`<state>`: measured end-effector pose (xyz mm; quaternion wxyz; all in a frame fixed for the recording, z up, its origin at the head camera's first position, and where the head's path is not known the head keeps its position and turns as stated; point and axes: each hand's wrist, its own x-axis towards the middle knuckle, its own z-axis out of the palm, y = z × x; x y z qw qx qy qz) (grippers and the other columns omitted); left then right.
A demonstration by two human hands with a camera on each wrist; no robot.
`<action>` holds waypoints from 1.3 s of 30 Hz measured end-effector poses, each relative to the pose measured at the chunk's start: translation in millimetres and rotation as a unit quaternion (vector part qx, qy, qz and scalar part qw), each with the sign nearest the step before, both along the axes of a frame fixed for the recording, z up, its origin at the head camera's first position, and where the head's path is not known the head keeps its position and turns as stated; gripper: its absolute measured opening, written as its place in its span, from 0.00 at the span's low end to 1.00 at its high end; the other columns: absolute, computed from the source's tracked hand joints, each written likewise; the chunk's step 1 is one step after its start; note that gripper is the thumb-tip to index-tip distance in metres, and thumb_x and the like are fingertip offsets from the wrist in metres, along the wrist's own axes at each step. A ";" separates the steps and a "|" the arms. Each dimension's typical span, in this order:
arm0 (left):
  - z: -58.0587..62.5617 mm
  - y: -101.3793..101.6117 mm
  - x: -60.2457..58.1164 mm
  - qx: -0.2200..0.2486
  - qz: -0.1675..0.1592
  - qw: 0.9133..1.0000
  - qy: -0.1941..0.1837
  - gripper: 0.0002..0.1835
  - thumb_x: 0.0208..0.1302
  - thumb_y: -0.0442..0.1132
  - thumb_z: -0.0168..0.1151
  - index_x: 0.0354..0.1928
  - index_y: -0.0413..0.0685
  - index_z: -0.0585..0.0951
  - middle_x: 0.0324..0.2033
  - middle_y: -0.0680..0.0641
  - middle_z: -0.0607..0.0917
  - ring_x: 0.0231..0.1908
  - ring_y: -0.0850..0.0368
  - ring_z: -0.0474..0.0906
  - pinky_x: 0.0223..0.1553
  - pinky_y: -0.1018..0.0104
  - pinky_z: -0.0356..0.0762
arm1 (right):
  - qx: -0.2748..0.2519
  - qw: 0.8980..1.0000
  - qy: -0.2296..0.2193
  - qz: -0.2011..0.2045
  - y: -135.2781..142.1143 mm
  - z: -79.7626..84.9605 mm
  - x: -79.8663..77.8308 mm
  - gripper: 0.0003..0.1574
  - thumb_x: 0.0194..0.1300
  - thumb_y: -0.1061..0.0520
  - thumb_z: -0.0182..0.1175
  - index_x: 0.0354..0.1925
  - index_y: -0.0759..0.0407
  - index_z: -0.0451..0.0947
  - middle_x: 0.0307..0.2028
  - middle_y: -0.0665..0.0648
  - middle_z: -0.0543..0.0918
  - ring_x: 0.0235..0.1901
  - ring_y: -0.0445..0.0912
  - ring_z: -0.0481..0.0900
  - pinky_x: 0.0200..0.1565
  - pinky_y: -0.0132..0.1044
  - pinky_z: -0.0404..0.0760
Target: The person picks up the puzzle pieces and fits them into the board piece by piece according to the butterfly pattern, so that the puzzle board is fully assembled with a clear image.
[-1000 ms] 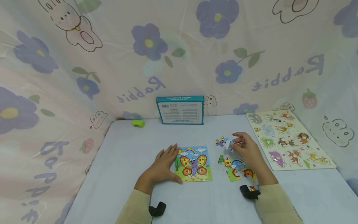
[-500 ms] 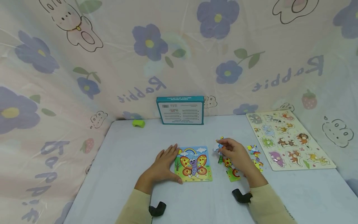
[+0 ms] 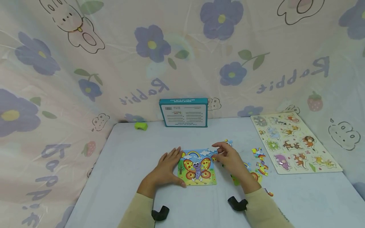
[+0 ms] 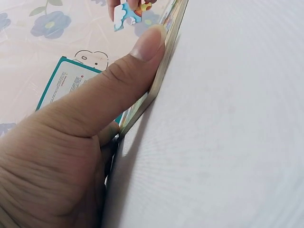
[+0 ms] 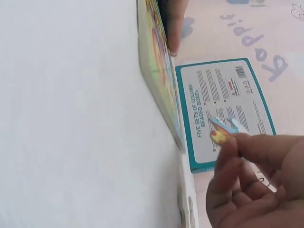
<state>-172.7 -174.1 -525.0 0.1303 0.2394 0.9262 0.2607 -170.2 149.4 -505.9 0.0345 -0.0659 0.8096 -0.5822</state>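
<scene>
Nearest, at the front of the white table (image 3: 196,209), a pair of pale yellow sleeves (image 3: 137,212), with a bent black fitting (image 3: 160,213) beside each cuff. Rests the left hand (image 3: 163,171) along the left edge of a flat, square butterfly board (image 3: 196,174), fingers straight and thumb spread wide from them, with fingertips at the upper left corner and thumb at the lower left. Pinches a small puzzle piece (image 5: 220,136), yellow with red spots and some blue, between thumb and index finger of the right hand (image 3: 231,160); holds it raised just beside the board's upper right corner, apart from the board in the right wrist view. Right of the board, loose pieces (image 3: 262,167) in a scatter, some partly hidden under the right forearm. Farther right, flat on the table, a cream animal board (image 3: 293,142). At the far edge, a lime green block (image 3: 141,126) to the left and an upright teal-edged box (image 3: 185,114) near the middle. Behind everything, a hanging cloth (image 3: 196,76) printed with flowers and rabbits.
</scene>
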 end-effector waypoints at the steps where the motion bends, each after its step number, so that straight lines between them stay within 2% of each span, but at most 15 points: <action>1: -0.4 -0.1 -0.1 0.001 0.000 1.000 0.001 0.76 0.42 0.70 0.87 0.88 0.49 0.56 0.87 0.52 0.48 0.85 0.52 0.35 0.81 0.44 0.30 | -0.007 1.000 -0.005 0.001 -2.5 -0.4 -0.4 0.20 0.77 0.68 0.64 0.64 0.66 0.80 0.44 0.60 0.78 0.37 0.53 0.83 0.35 0.36 0.85; 6: -0.8 -0.1 0.0 0.003 0.000 1.000 0.004 0.76 0.42 0.71 0.87 0.88 0.49 0.56 0.87 0.52 0.47 0.85 0.52 0.35 0.81 0.45 0.30 | -0.025 0.999 -0.040 -0.001 -17.0 -4.4 -3.0 0.19 0.77 0.68 0.63 0.64 0.66 0.80 0.39 0.60 0.81 0.35 0.51 0.87 0.38 0.36 0.89; 10: -0.5 0.0 0.5 0.002 -0.001 1.000 0.005 0.76 0.42 0.71 0.87 0.88 0.49 0.56 0.87 0.52 0.47 0.85 0.52 0.35 0.81 0.44 0.31 | -0.003 0.999 -0.048 0.006 -28.7 -6.0 -4.1 0.19 0.77 0.68 0.64 0.63 0.64 0.81 0.38 0.59 0.81 0.34 0.50 0.86 0.37 0.38 0.90; 15: 0.9 0.9 1.2 0.001 -0.001 1.000 0.001 0.75 0.43 0.70 0.86 0.88 0.49 0.56 0.87 0.52 0.47 0.85 0.52 0.35 0.81 0.44 0.30 | 0.088 0.996 -0.024 0.001 -36.5 -6.2 -3.3 0.19 0.77 0.65 0.66 0.64 0.59 0.82 0.44 0.56 0.83 0.37 0.48 0.81 0.42 0.41 0.85; 20: 2.1 1.5 1.3 -0.002 -0.002 1.000 0.001 0.75 0.43 0.70 0.86 0.88 0.49 0.56 0.87 0.51 0.47 0.85 0.51 0.35 0.81 0.43 0.30 | 0.170 0.985 0.021 -0.009 -37.6 -4.2 -1.7 0.21 0.76 0.63 0.69 0.64 0.61 0.82 0.54 0.59 0.83 0.48 0.53 0.81 0.53 0.50 0.85; 22: 1.8 1.0 1.1 -0.002 -0.002 1.000 0.001 0.75 0.43 0.71 0.86 0.88 0.49 0.56 0.87 0.52 0.47 0.85 0.51 0.35 0.81 0.43 0.30 | 0.207 0.977 0.047 0.010 -37.9 -1.6 1.2 0.22 0.76 0.62 0.70 0.64 0.63 0.82 0.60 0.61 0.82 0.56 0.57 0.81 0.61 0.55 0.82; 24: 1.0 0.0 0.9 -0.005 -0.002 1.000 0.003 0.75 0.43 0.71 0.85 0.88 0.50 0.55 0.87 0.52 0.47 0.85 0.52 0.35 0.81 0.44 0.31 | 0.246 0.965 0.070 0.052 -38.5 1.6 5.6 0.25 0.76 0.59 0.70 0.67 0.64 0.81 0.66 0.63 0.80 0.67 0.61 0.76 0.68 0.59 0.76; 26: -0.1 -0.8 0.4 -0.006 -0.003 1.000 0.006 0.75 0.43 0.72 0.85 0.88 0.49 0.55 0.87 0.52 0.47 0.85 0.52 0.35 0.81 0.43 0.31 | 0.290 0.947 0.088 0.107 -39.2 4.0 11.1 0.31 0.77 0.55 0.70 0.72 0.65 0.78 0.74 0.64 0.75 0.75 0.63 0.68 0.73 0.63 0.69; 28: -0.6 -1.5 0.1 -0.006 -0.004 1.000 0.008 0.76 0.43 0.73 0.85 0.88 0.49 0.55 0.87 0.52 0.47 0.85 0.52 0.35 0.81 0.43 0.32 | 0.320 0.929 0.099 0.157 -40.2 5.2 16.5 0.37 0.77 0.51 0.69 0.75 0.66 0.75 0.78 0.63 0.71 0.79 0.64 0.62 0.73 0.66 0.67; 30: -0.9 -1.7 0.0 -0.003 -0.005 1.000 0.009 0.76 0.43 0.73 0.85 0.88 0.49 0.55 0.87 0.52 0.47 0.85 0.52 0.36 0.81 0.42 0.32 | 0.349 0.913 0.099 0.189 -41.3 5.7 21.0 0.41 0.77 0.47 0.69 0.78 0.65 0.72 0.80 0.62 0.67 0.81 0.63 0.59 0.73 0.68 0.66; 34: -0.3 -1.1 0.2 0.000 -0.005 1.000 0.007 0.75 0.43 0.73 0.85 0.88 0.49 0.56 0.87 0.52 0.48 0.85 0.52 0.36 0.81 0.42 0.31 | 0.397 0.891 0.093 0.200 -42.4 3.5 26.9 0.48 0.77 0.38 0.68 0.80 0.64 0.69 0.82 0.61 0.64 0.81 0.61 0.57 0.73 0.70 0.63; 37: 0.2 -0.1 0.2 -0.002 -0.006 1.000 0.006 0.75 0.44 0.73 0.85 0.88 0.49 0.56 0.87 0.52 0.48 0.85 0.52 0.36 0.81 0.42 0.31 | 0.417 0.885 0.085 0.189 -42.6 2.6 29.4 0.52 0.76 0.34 0.68 0.82 0.63 0.67 0.83 0.59 0.62 0.82 0.59 0.56 0.75 0.70 0.58; 39: 0.4 0.3 0.2 -0.002 -0.006 1.000 0.006 0.75 0.43 0.73 0.85 0.88 0.49 0.56 0.87 0.52 0.48 0.85 0.51 0.36 0.81 0.42 0.31 | 0.421 0.885 0.081 0.182 -42.4 2.5 30.4 0.52 0.75 0.34 0.68 0.82 0.62 0.67 0.83 0.58 0.61 0.82 0.58 0.56 0.76 0.70 0.56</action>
